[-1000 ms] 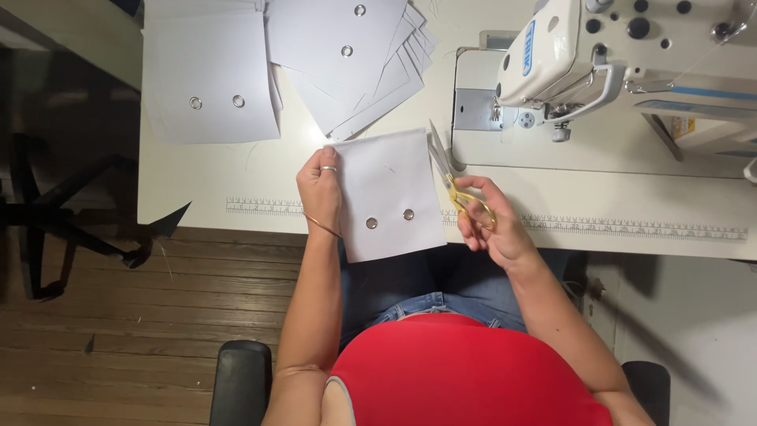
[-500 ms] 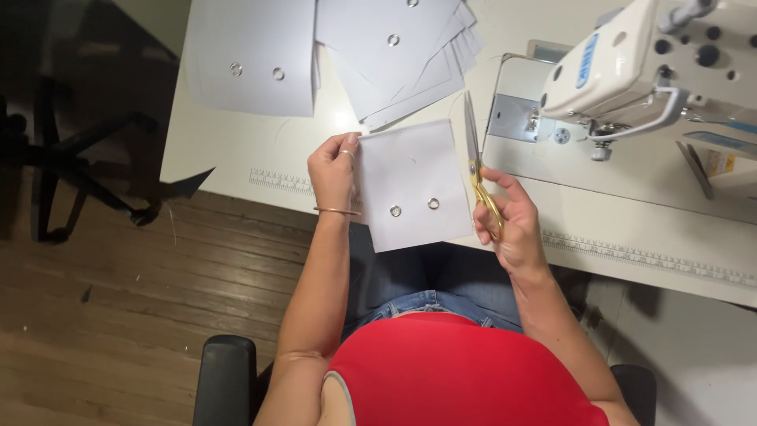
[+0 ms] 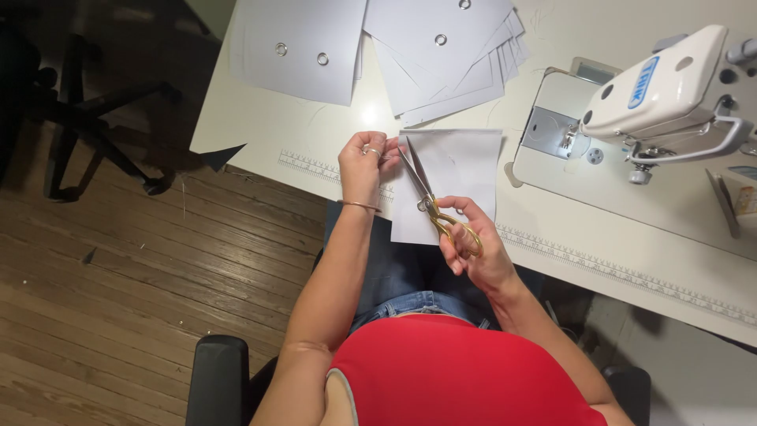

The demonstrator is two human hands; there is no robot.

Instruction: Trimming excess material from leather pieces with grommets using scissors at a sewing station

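Gold-handled scissors [image 3: 430, 201] in right hand [image 3: 477, 252] cross flat white sheet [image 3: 461, 177].

scissors [image 3: 432, 203]: shiny metal, gold handles | sheet [image 3: 461, 177]: matt white | floor [image 3: 118, 268]: worn wood planks

Dark plank floor [image 3: 118, 300]; white worktable [image 3: 260, 134]; black chair base [image 3: 87, 134], perhaps stool.
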